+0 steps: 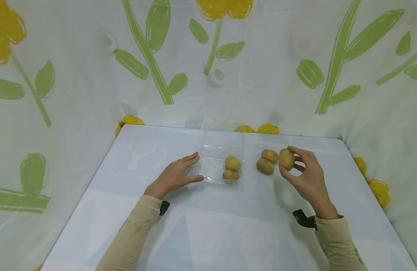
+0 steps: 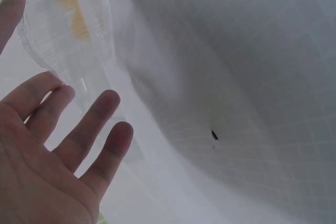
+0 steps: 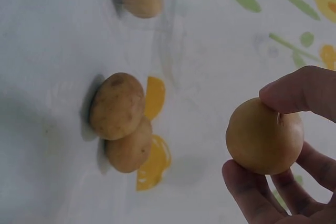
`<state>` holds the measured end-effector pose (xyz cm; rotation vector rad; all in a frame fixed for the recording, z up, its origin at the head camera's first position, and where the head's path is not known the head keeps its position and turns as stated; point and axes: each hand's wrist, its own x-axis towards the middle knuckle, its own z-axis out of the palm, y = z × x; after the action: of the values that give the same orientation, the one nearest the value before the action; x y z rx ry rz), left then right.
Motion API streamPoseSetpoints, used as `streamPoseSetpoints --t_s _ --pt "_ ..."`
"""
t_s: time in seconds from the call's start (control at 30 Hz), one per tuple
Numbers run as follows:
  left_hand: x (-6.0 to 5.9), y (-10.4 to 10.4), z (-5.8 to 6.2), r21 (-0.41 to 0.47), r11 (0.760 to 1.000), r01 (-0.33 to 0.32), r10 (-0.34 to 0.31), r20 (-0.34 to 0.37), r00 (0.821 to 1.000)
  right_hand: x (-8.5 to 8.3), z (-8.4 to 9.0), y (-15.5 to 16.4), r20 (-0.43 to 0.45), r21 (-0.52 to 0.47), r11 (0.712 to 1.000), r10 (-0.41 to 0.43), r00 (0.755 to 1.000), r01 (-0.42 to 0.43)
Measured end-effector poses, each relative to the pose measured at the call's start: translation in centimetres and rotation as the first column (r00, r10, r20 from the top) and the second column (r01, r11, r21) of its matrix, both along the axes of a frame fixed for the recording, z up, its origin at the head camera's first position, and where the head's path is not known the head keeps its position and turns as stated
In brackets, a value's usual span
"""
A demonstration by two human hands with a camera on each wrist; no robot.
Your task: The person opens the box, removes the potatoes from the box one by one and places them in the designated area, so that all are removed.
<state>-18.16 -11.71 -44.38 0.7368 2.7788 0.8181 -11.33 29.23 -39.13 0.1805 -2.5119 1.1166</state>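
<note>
- The held potato (image 1: 286,159) is off the tabletop (image 1: 208,226), right of the loose pair; its long axis runs roughly near-to-far in the head view; the right wrist view shows it nearly round, so which end leads cannot be told.
- The right hand (image 1: 307,178) pinches it between thumb and fingertips, thumb on the near side, forefinger over the far end; the forearm reaches in from the lower right.
- The left hand (image 1: 174,174) is spread wide, thumb well apart from the fingers, at the left side of the clear container (image 1: 212,167); thumb tip at the near left corner; firm contact cannot be told.
- The container's lid (image 1: 222,135) is swung back from the far edge; inside, along the right side, sit a rounder far potato (image 1: 232,163) and a near potato (image 1: 230,175), one just behind the other.
- Between container and right hand lie the far loose potato (image 1: 270,155) and the near loose potato (image 1: 265,166), close together; the near one's long axis slants slightly.
- Behind hangs a flowered curtain (image 1: 262,75).
</note>
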Motion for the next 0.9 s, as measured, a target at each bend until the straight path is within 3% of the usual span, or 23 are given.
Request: streamPoseSetpoints --t_s 0.27,0.9 --pt "0.1 -0.1 0.1 0.001 1.0 0.0 0.0 0.024 1.0 -0.4 -0.7 1.0 0.018 0.022 1.0 0.018 1.0 -0.019" --pt "-0.1 0.0 -0.2 0.009 1.0 -0.008 0.008 0.004 1.0 -2.6 -1.8 2.7 0.108 0.092 0.996 0.011 0.994 -0.021"
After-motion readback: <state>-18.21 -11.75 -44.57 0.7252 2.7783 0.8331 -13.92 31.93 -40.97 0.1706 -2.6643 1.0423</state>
